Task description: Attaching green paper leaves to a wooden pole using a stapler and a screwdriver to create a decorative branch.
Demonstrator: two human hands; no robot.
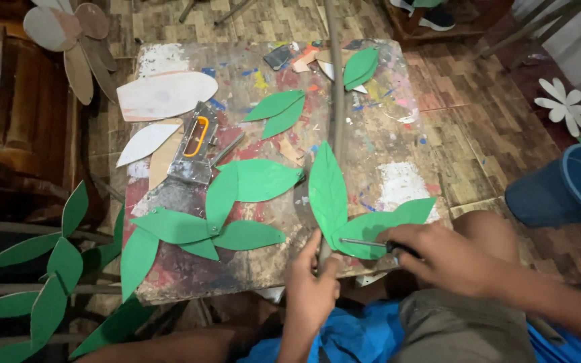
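A thin metal tool with a dark handle point(371, 243), perhaps a screwdriver or awl, lay across the base of a pair of green leaf cutouts point(351, 215) at the near edge of the paint-spattered surface point(384, 141). The right hand point(442, 259) was closed around the tool's handle, its tip pointing left toward a long grey rod point(335, 101) that ran up the surface from the leaves. The left hand point(311, 286) gripped the rod's lower end just beside the leaves, fingers wrapped around it. To the left lay a cluster of joined green leaves point(216, 215), and beyond it a metal staple gun point(195, 144) with an orange-lined grip. Farther back sat two more green leaves point(278, 111) and white petal shapes point(166, 94). A blue bucket point(566, 188) stood on the floor at right.
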